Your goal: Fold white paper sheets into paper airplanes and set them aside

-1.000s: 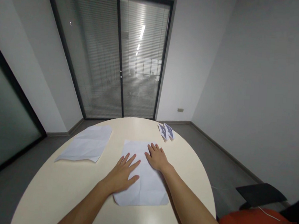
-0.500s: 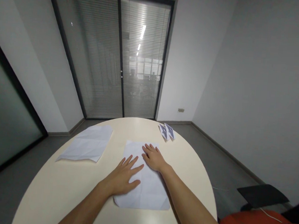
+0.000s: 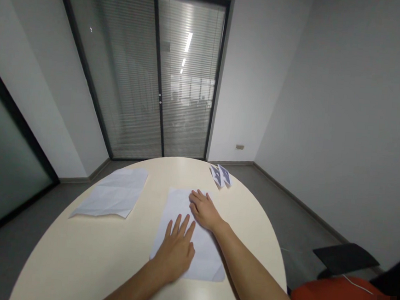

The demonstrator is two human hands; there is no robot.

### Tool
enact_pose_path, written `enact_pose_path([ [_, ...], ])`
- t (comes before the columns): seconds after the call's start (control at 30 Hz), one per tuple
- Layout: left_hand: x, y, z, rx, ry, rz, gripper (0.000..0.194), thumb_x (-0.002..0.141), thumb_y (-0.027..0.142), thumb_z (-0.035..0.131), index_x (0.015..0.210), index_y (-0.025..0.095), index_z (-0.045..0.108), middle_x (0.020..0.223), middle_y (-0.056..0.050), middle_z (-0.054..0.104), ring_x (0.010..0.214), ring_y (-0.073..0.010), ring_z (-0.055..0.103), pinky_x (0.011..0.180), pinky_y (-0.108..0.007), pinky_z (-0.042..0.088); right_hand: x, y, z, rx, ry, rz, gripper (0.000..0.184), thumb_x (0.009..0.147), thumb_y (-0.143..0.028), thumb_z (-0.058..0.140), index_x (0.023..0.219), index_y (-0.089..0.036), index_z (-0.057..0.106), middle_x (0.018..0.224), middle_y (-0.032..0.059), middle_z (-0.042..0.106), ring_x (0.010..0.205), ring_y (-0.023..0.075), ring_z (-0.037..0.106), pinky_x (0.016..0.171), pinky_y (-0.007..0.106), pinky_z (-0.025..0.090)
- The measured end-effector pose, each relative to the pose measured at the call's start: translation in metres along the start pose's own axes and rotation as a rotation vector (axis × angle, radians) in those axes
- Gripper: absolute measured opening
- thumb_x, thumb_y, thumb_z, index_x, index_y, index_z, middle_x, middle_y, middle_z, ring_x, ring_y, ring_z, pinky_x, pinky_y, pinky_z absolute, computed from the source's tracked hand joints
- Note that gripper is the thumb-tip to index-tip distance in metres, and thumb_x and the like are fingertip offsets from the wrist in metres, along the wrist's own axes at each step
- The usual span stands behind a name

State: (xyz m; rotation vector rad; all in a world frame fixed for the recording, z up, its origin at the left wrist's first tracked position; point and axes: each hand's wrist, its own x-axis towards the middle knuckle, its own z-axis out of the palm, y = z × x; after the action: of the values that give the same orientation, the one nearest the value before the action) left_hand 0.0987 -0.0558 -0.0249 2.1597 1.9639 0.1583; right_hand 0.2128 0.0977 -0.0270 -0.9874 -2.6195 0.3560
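The white paper sheet (image 3: 205,256) lies on the bench (image 3: 101,258), under both hands: left hand (image 3: 175,254) fingers splayed, right hand (image 3: 205,211) fingers extended near the far edge, neither pinching anything! It should handle feather-light, limp, easily creased, likely slippery on that surface; the near right corner looks the best hold.

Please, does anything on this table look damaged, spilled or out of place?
I see nothing spilled. The white sheet at the left of the table looks slightly odd: it is creased, and its near edge is wavy rather than straight.
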Motion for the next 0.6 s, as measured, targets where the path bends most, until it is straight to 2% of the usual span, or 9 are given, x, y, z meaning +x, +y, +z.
enact_pose_path([
  [0.1,0.002,-0.007,-0.010,-0.017,-0.064,0.107,0.066,0.094,0.029,0.039,0.158,0.017,0.025,0.167,-0.009,0.015,0.154,-0.0292,0.003,0.124,-0.055,0.006,-0.001,0.001,0.001,0.111,-0.065,-0.122,0.048,0.105,-0.037,0.029,0.146,-0.022,0.049,0.156,0.0106,0.042,0.150,0.0269,0.027,0.120,0.054,0.020],
  [0.2,0.003,-0.019,-0.019,-0.046,-0.064,0.201,0.065,0.095,0.031,0.043,0.157,0.022,0.028,0.166,-0.007,0.021,0.154,-0.0279,0.009,0.125,-0.054,0.009,-0.001,0.002,-0.001,0.160,-0.108,-0.150,0.050,0.106,-0.042,0.026,0.145,-0.023,0.051,0.155,0.0109,0.044,0.148,0.0279,0.030,0.119,0.055,0.022],
  [0.37,0.002,-0.029,-0.026,-0.098,-0.041,0.315,0.062,0.091,0.028,0.052,0.151,0.034,0.040,0.163,-0.002,0.031,0.153,-0.0300,0.016,0.123,-0.060,0.012,-0.005,-0.006,-0.010,0.205,-0.168,-0.134,0.056,0.105,-0.052,0.021,0.144,-0.026,0.053,0.157,0.0088,0.041,0.150,0.0286,0.027,0.120,0.058,0.015],
  [0.5,0.000,-0.025,-0.032,-0.140,-0.070,0.409,0.057,0.088,0.025,0.056,0.144,0.037,0.050,0.159,-0.001,0.038,0.151,-0.0302,0.022,0.123,-0.060,0.012,-0.008,-0.014,-0.013,0.264,-0.228,-0.181,0.062,0.104,-0.057,0.016,0.142,-0.028,0.056,0.157,0.0055,0.041,0.150,0.0255,0.025,0.122,0.055,0.011],
  [0.6,-0.002,-0.022,-0.034,-0.144,-0.069,0.443,0.057,0.089,0.024,0.056,0.144,0.039,0.050,0.160,-0.001,0.036,0.151,-0.0315,0.023,0.123,-0.060,0.011,-0.005,-0.013,-0.010,0.263,-0.238,-0.195,0.061,0.104,-0.057,0.017,0.143,-0.029,0.054,0.157,0.0045,0.040,0.151,0.0245,0.025,0.122,0.053,0.011],
])
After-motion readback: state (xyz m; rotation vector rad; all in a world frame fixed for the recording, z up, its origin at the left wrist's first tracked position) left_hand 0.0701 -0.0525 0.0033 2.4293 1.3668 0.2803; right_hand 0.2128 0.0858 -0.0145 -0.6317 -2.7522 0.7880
